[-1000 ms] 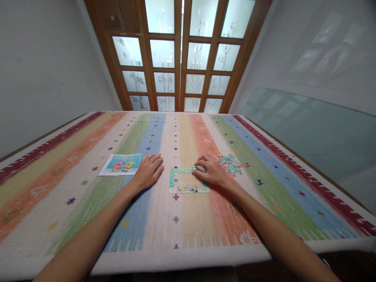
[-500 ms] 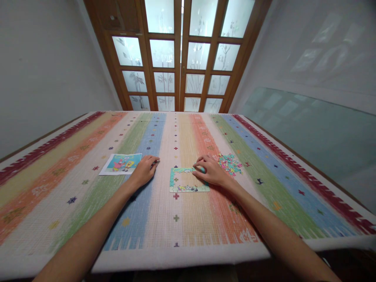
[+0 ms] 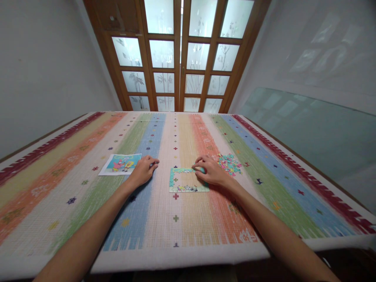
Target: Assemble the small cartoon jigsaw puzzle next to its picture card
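A jigsaw puzzle border [image 3: 171, 185] lies on the table, with cloth showing through its middle. My right hand [image 3: 212, 170] rests over its upper right corner, thumb and fingers closed on a small puzzle piece [image 3: 193, 165] at the top edge. The hand hides part of that corner. Just right of the hand is a pile of loose puzzle pieces [image 3: 230, 163], mostly teal and pink. My left hand [image 3: 144, 169] rests left of the border, fingers curled and pinched; what sits between the fingertips is too small to make out. It partly covers the right side of a cartoon picture card [image 3: 119, 163].
A striped, patterned cloth [image 3: 176, 227] covers the wide table. Beyond its far edge stand wooden doors [image 3: 178, 74] with frosted panes. A glass panel [image 3: 308, 133] leans by the wall on the right.
Hardly anything differs. The fingertips of my left hand have shifted slightly, and my right hand keeps its place at the puzzle's top edge.
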### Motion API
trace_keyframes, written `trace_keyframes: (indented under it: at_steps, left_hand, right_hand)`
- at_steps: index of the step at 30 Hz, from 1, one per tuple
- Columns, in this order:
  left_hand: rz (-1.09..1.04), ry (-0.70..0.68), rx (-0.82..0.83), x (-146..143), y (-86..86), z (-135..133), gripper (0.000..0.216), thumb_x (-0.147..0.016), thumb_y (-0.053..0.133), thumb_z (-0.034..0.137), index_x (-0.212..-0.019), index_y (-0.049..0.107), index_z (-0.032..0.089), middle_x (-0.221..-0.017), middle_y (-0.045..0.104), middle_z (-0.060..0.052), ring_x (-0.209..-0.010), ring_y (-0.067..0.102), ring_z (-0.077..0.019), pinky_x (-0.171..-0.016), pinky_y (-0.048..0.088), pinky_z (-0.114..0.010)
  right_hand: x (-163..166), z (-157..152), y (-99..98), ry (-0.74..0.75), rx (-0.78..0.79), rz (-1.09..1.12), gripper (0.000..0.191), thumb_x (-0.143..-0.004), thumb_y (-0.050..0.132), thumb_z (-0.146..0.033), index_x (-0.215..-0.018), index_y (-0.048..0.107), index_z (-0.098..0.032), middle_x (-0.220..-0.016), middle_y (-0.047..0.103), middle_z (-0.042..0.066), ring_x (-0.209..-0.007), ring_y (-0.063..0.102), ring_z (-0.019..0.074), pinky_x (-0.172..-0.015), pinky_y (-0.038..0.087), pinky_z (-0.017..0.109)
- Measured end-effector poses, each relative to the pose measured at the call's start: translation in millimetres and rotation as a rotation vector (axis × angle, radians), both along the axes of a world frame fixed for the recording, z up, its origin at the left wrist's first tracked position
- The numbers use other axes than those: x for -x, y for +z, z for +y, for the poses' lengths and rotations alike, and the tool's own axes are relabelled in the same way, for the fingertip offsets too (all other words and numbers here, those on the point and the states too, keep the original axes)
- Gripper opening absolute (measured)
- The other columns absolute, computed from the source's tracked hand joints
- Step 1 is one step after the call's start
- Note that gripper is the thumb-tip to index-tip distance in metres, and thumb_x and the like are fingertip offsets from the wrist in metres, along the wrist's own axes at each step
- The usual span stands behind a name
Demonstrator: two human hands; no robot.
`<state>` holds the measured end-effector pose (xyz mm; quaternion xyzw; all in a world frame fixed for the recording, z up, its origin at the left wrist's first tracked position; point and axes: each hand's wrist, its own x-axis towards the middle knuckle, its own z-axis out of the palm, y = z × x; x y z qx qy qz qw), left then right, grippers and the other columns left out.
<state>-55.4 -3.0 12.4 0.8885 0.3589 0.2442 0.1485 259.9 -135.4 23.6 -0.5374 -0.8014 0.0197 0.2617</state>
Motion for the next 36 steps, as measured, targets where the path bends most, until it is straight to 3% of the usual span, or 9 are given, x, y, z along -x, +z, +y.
trace_keyframes:
  at_steps: [15, 24, 36]
  left_hand:
    - [0.011, 0.003, 0.015, 0, 1.3, -1, 0.012, -0.093, 0.057, 0.028, -0.091, 0.064, 0.018, -0.096, 0.061, -0.008, -0.093, 0.060, -0.0257, -0.094, 0.050, -0.043]
    - [-0.055, 0.016, 0.059, -7, 6.6, -10, 0.016, -0.088, 0.067, 0.033, -0.087, 0.057, 0.020, -0.083, 0.062, -0.003, -0.082, 0.059, -0.0235, -0.082, 0.048, -0.038]
    - [-0.142, -0.045, 0.171, -16, 17.1, -24, 0.012, -0.092, 0.057, 0.028, -0.085, 0.062, 0.019, -0.075, 0.066, -0.002, -0.070, 0.060, -0.0190, -0.074, 0.048, -0.033]
  right_hand:
    - [-4, 0, 2.4, 0.002, 0.121, 0.037, 0.009, -0.091, 0.070, -0.026, -0.096, 0.075, -0.020, -0.108, 0.067, 0.011, -0.102, 0.061, 0.0267, -0.096, 0.046, 0.045]
    - [-6, 2, 0.1, 0.030, 0.144, 0.080, 0.005, -0.092, 0.069, -0.023, -0.096, 0.068, -0.020, -0.109, 0.067, 0.010, -0.103, 0.059, 0.0260, -0.096, 0.044, 0.045]
    - [-2, 3, -6.2, 0.016, 0.084, 0.064, 0.007, -0.093, 0.068, -0.026, -0.097, 0.069, -0.020, -0.108, 0.066, 0.010, -0.104, 0.058, 0.0269, -0.096, 0.045, 0.046]
